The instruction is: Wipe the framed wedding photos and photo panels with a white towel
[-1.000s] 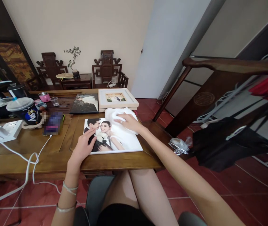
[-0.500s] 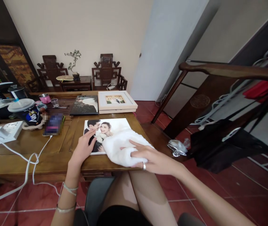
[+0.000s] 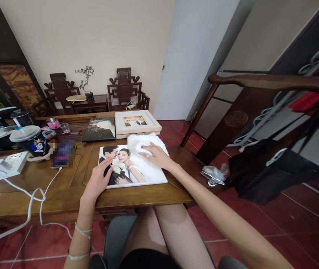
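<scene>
Fluffy white cloth (image 3: 145,144) under right hand (image 3: 157,155), seemingly glossy print (image 3: 137,172)

No lettering reads anywhere here. The cup (image 3: 33,140) on the tabletop (image 3: 64,186) carries only a cartoon figure, no words that can be made out. The phone (image 3: 63,153) screen is blurred, and the photo print (image 3: 125,168) and framed picture (image 3: 135,121) show no caption.

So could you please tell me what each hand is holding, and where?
Right hand presses the white cloth from above; left hand pins the photo panel at its left edge.
</scene>
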### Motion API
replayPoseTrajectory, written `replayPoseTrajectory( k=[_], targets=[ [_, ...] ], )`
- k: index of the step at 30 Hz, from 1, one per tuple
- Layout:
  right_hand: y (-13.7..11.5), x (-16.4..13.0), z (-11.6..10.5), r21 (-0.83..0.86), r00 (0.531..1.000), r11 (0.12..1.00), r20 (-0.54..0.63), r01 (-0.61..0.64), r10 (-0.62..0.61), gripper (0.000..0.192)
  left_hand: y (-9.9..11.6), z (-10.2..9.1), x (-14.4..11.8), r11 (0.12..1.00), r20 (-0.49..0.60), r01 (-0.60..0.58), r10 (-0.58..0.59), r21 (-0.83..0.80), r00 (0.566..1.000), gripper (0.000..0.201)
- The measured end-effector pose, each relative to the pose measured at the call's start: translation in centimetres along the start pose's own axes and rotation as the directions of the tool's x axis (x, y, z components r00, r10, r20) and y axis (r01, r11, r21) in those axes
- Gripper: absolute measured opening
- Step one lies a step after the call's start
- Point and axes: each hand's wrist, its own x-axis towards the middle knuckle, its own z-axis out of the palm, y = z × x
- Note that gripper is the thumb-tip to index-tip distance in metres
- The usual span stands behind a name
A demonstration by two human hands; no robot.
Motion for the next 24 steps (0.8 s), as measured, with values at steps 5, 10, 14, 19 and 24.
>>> replayPoseTrajectory(
  k=[5, 10, 14, 19, 24],
  targets=[
    [-4.8, -6.3, -0.5, -0.048, 0.982, 0.988, 0.128, 0.144, -0.137, 0.02, 0.1, 0.1, 0.1, 1.0, -0.01, 0.003, -0.003, 0.007, 1.0, 0.036],
    [-8.2, -10.0, -2.3, 0.039, 0.93, 0.984, 0.321, 0.174, -0.177, 0.017, 0.1, 0.1, -0.1, 1.0, -0.007, 0.005, -0.005, 0.01, 1.0, 0.036],
    [-6.7, -7.7, -2.3, 0.015, 0.915, 0.993, 0.386, 0.121, -0.117, 0.022, 0.0, 0.2, -0.1, 1.0, -0.008, -0.012, 0.012, 0.007, 1.0, 0.036],
    [-3.1, -0.1, -0.2, 0.001, 0.955, 0.99, 0.263, 0.143, -0.139, 0.029, -0.2, 0.2, -0.2, 1.0, -0.015, -0.02, 0.02, 0.003, 1.0, 0.035],
    [-2.2, 5.7, 2.0, -0.047, 0.981, 0.989, 0.143, 0.142, -0.134, 0.029, -0.2, 0.2, -0.1, 1.0, -0.015, -0.025, 0.025, -0.003, 1.0, 0.035]
  ],
)
